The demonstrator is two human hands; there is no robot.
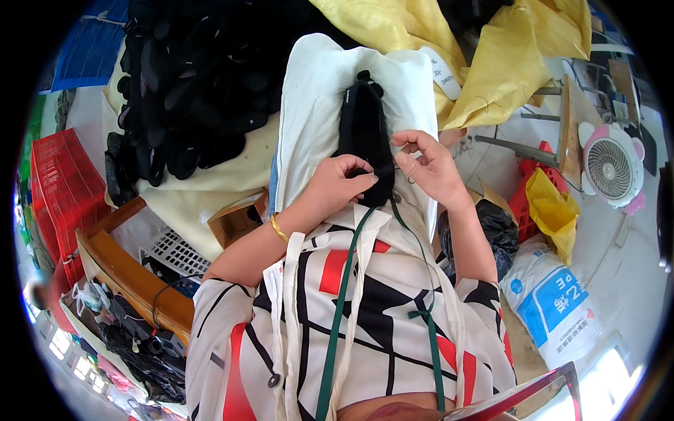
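Note:
A black cloth shoe (362, 123) lies lengthwise on the white cloth (309, 91) over my lap. At its near end my left hand (340, 182) is closed, thumb and fingers pinching the black fabric. Just right of the shoe is my right hand (432, 168), its fingers curled in toward the thumb. A thin dark line runs from the shoe toward these fingertips; what they pinch is too small to make out. Two green cords (342, 309) hang down over my patterned top, close below the shoe.
Many black shoes (203, 77) are heaped at the far left on cream cloth. Yellow sacking (498, 56) lies at the far right. A red crate (67, 189) and wooden rail (133, 259) stand left; a fan (613, 165), black bag (495, 228) and printed sack (551, 295) are right.

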